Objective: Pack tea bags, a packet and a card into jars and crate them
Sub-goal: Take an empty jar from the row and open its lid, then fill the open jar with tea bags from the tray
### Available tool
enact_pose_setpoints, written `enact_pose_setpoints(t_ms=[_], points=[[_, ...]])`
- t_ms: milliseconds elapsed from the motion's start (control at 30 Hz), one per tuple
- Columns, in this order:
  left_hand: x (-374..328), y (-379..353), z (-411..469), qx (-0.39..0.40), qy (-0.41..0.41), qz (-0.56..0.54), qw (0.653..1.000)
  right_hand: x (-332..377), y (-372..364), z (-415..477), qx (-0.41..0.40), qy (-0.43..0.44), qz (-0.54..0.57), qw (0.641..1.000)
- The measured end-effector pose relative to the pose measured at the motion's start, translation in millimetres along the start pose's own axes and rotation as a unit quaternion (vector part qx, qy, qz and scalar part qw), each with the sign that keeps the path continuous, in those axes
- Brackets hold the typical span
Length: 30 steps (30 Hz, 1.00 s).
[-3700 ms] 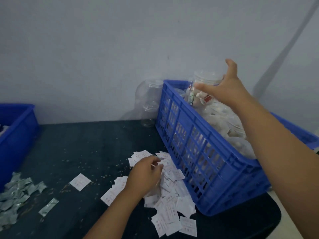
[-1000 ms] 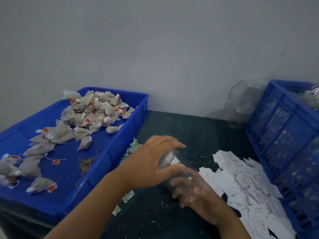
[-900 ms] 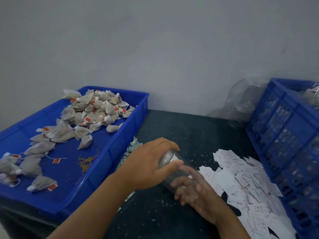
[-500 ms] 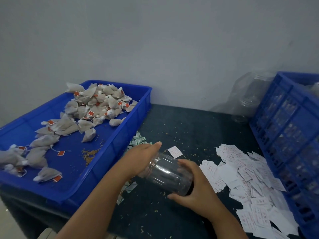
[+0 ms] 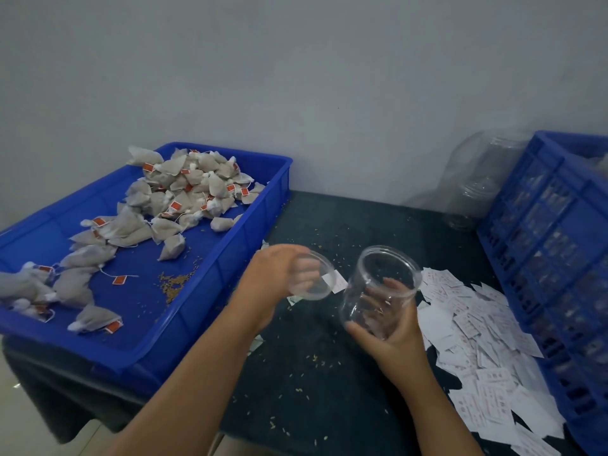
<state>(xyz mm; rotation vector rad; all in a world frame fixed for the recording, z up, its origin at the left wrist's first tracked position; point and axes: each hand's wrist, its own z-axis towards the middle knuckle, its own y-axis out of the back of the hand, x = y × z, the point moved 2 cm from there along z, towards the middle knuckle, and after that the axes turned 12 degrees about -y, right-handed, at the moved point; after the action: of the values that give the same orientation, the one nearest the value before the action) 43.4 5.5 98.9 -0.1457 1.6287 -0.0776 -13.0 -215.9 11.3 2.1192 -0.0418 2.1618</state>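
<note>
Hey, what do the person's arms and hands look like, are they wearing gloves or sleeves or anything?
The left arm and right arm are bare as far as the frame's edge; no sleeves show. The left hand and right hand wear no gloves, and neither wrist carries a watch or band. No markings are visible.

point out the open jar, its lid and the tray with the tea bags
clear jar (image 5: 373, 274): head view, on its see-through side wall below the open mouth.
clear lid (image 5: 320, 268): head view, on its see-through face near the right edge.
blue tray (image 5: 200, 307): head view, on its right side wall.
</note>
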Motion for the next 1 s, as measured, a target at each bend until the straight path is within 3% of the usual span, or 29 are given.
enact_pose_setpoints(t_ms=[133,167,233,300,400,600,733,900,933,1000], points=[[49,6,1,-0.003,-0.089,0.232,0.969,-5,5,8,-0.030,-0.021,0.026,0.999],[59,7,0,-0.002,-0.119,0.311,0.943,-5,5,8,-0.032,-0.025,0.028,0.999],[70,8,-3,-0.001,-0.177,0.479,0.860,-5,4,7,-0.025,-0.027,0.011,0.999],[72,7,-8,-0.004,-0.207,0.583,0.786,-8,4,6,-0.011,-0.028,0.001,1.000],[62,1,-17,0.014,-0.226,0.631,0.742,-8,4,1,0.006,-0.026,-0.006,1.000],[-30,15,-45,0.004,-0.356,0.568,0.742,4,-6,-8,0.046,-0.005,-0.068,0.997],[-102,62,-15,0.006,-0.286,0.574,0.767,7,-7,-10,0.057,-0.014,-0.110,0.992],[-108,136,81,0.099,0.019,0.730,0.676,11,-10,-12,0.056,-0.028,-0.121,0.991],[-99,148,95,0.095,0.055,0.733,0.671,13,-13,-14,0.058,-0.032,-0.121,0.990],[-80,168,122,0.063,0.044,0.738,0.670,7,-12,-10,0.066,-0.044,-0.120,0.990]])
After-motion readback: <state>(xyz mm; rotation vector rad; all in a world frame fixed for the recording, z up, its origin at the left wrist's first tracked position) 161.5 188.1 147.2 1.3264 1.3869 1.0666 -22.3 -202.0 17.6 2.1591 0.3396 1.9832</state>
